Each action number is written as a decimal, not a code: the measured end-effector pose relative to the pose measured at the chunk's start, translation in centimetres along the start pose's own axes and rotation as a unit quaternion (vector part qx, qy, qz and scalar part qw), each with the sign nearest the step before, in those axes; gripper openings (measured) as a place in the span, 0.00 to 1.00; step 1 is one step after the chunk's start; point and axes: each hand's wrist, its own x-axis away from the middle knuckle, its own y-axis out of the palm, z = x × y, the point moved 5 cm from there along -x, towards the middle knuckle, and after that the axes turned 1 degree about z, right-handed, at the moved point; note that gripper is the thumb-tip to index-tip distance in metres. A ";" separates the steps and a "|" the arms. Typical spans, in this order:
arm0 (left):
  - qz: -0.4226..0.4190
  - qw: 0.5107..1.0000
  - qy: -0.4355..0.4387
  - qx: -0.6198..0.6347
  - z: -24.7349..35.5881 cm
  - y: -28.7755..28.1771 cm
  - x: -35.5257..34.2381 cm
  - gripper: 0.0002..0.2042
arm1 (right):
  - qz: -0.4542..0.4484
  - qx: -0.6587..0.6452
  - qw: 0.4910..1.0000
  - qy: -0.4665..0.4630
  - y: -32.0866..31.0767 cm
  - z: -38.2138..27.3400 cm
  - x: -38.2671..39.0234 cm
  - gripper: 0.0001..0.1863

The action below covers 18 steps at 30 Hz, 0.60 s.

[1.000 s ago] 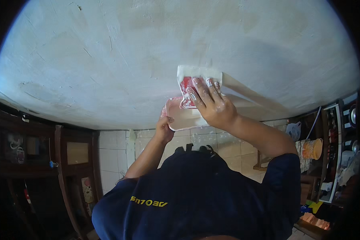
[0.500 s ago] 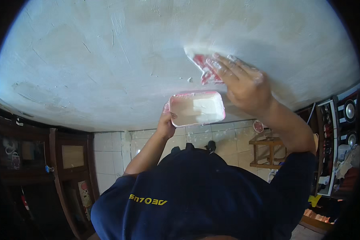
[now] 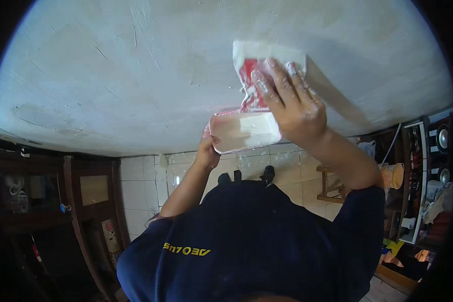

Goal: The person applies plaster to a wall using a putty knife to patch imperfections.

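My left hand (image 3: 208, 152) grips the left end of a rectangular white tub (image 3: 229, 147) with pinkish edges, its thumb over the rim. Pale, smooth putty (image 3: 259, 128) lies inside it. Just above the tub, my right hand (image 3: 299, 111) holds a red putty spreader (image 3: 247, 70), fingers pressed over its face. White putty coats the spreader's upper edge and smears its surface, and its lower corner is close to the tub's rim. Putty also spots my right fingers. Behind the spreader is a pale, patchy wall (image 3: 136, 85) with ridges and scrape marks.
Dark wooden cabinets (image 3: 68, 201) stand at the left. At the right are a small wooden stool (image 3: 327, 186), an orange bucket (image 3: 393, 176) and a crowded shelf (image 3: 415, 166). White specks dot the tiled floor (image 3: 292, 173).
My right hand has shifted slightly left and down toward the tub. The spreader's putty-coated edge now shows more fully, with a shadow beside it. The tub has tipped a little.
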 end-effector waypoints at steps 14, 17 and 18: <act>0.038 0.996 -0.069 -0.044 -2.2 -6.4 0.1 0.29 | -0.115 -0.198 0.964 0.135 5.3 -6.2 6.6 0.26; 0.010 0.998 -0.050 -0.043 -1.2 -5.0 0.5 0.29 | -0.141 -0.225 0.957 0.116 5.0 -7.6 7.9 0.19; -0.001 0.998 -0.052 -0.037 -1.1 -4.6 0.6 0.30 | -0.136 -0.222 0.959 0.111 5.4 -7.7 8.1 0.18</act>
